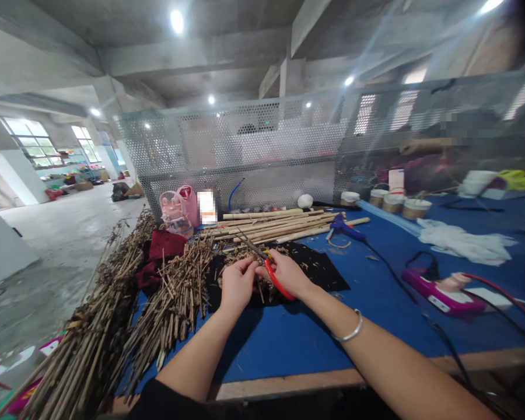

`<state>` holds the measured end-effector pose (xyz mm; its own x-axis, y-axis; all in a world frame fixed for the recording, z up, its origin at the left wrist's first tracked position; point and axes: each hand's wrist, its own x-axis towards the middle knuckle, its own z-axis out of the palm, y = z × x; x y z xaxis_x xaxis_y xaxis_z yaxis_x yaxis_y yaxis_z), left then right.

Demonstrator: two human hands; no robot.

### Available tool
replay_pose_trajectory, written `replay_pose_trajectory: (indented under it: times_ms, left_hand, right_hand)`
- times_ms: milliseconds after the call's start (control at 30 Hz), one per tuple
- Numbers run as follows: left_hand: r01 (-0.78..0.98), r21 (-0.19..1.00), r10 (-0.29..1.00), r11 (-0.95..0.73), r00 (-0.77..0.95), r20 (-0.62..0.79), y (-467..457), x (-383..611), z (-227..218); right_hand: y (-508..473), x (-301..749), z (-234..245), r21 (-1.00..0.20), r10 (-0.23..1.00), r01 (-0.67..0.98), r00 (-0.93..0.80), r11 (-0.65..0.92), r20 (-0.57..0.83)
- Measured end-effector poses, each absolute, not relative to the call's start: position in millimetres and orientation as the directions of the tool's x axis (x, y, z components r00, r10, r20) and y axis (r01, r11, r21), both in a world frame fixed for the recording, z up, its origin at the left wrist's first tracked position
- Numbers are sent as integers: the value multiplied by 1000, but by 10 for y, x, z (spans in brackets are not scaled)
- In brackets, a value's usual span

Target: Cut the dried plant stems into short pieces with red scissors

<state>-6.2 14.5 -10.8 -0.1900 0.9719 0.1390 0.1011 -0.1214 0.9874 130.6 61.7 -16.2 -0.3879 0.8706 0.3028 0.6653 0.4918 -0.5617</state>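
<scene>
My right hand (pixel 286 273) is closed around red-handled scissors (pixel 275 279), whose dark blades point up and left toward the twigs. My left hand (pixel 237 286) is closed in a pinch on a thin dry twig (pixel 250 265) right beside the scissors. Both hands rest over a black cloth (pixel 324 269) littered with small twig cuttings on the blue table (pixel 306 338). A silver bangle (pixel 352 332) sits on my right wrist.
A big heap of dry twigs (pixel 114 326) lies at left. Long pale sticks (pixel 284 224) lie behind the cloth. A pink bottle (pixel 181 210), a blue glue gun (pixel 345 228), tape rolls (pixel 396 201), white cloth (pixel 464 242), a pink device (pixel 437 291) with cables, and a mesh screen (pixel 262 146) surround.
</scene>
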Motion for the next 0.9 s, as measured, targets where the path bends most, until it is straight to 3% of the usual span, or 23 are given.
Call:
replay_pose_trajectory:
  times_ms: [467, 600, 900]
  left_hand:
    - [78, 992, 979, -102, -167, 114, 162, -70, -129]
    - [38, 995, 982, -94, -164, 99, 174, -67, -128]
    - [39, 984, 982, -176, -62, 178, 183, -54, -187]
  right_hand:
    - [646, 1339, -132, -574, 875, 662, -396, 482, 278]
    - [642, 1343, -131, -512, 870, 704, -413, 492, 268]
    - [615, 1349, -151, -529, 835, 647, -457, 548, 306]
